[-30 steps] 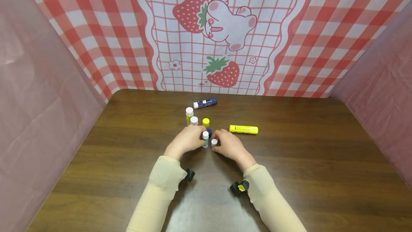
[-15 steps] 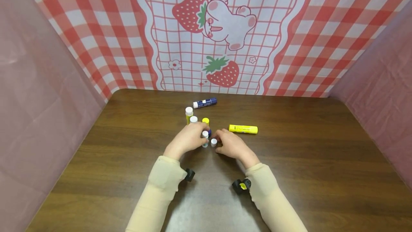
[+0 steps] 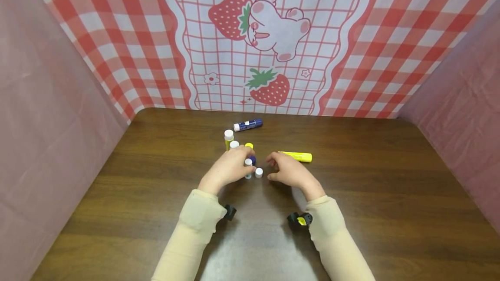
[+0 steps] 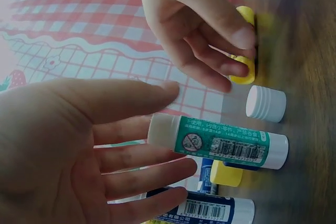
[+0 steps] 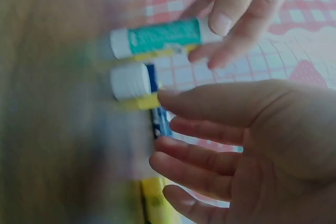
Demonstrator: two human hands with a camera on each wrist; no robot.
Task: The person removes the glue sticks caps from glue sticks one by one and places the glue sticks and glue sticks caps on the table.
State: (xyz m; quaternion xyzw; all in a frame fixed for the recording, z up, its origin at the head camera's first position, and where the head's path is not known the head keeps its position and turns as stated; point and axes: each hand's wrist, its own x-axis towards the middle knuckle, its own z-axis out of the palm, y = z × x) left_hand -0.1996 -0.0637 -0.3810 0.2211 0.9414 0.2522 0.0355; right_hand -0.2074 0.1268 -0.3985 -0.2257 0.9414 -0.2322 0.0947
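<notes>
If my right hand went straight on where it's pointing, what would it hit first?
Your right hand would probably meet the small white cap first, though depth is unclear and it could pass over.

The person's left forearm (image 3: 185, 237) and right forearm (image 3: 337, 237), both sleeved to the wrist, slant inward toward the far edge of the table (image 3: 390, 185). The left hand (image 3: 228, 167) points toward the right edge, its thumb (image 4: 126, 98) nearly straight and parted from the spread fingers (image 4: 149, 182). Near but apart from it, the right hand (image 3: 293, 170) faces the left edge, fingers loosely bent; fingertip contact is hard to judge.
</notes>
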